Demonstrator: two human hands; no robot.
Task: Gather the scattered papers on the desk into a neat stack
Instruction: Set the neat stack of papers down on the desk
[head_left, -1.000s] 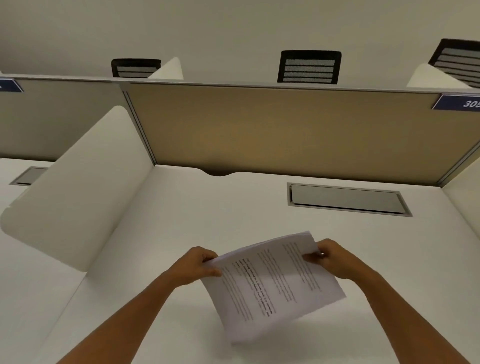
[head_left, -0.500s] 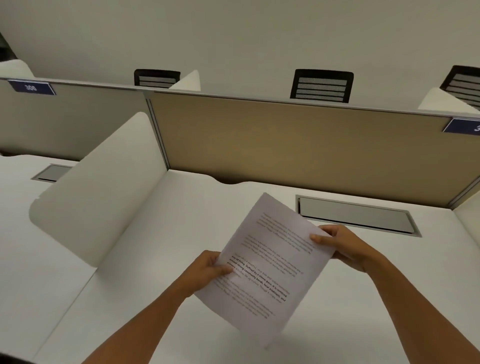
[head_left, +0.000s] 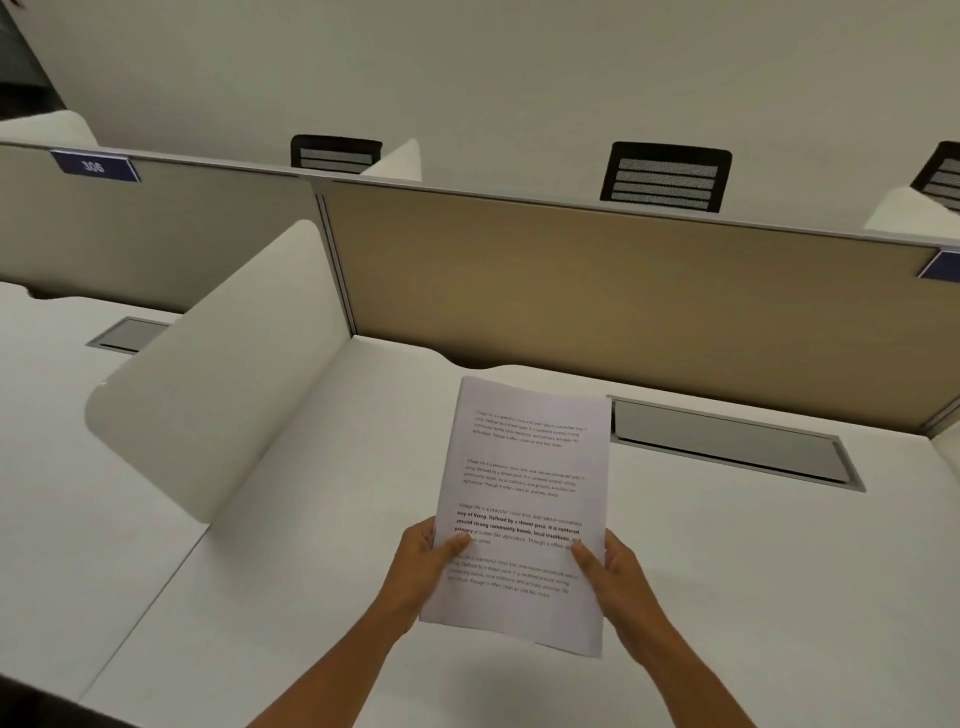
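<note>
A stack of white printed papers (head_left: 524, 483) is held upright in portrait, lifted above the white desk (head_left: 311, 519), text facing me. My left hand (head_left: 423, 566) grips its lower left edge, thumb on the front. My right hand (head_left: 610, 571) grips the lower right edge the same way. The sheets look aligned, with a slight offset at the bottom right corner. No other loose papers show on the desk.
A white curved side divider (head_left: 218, 374) stands to the left. A tan back panel (head_left: 597, 291) closes the far side. A grey cable hatch (head_left: 727, 447) lies flush in the desk behind the papers. Black chairs (head_left: 667, 176) rise beyond the panel.
The papers turned from a tilted, diagonal hold to an upright portrait one. Both hands slid down to the lower edges, and my view shifted right and down.
</note>
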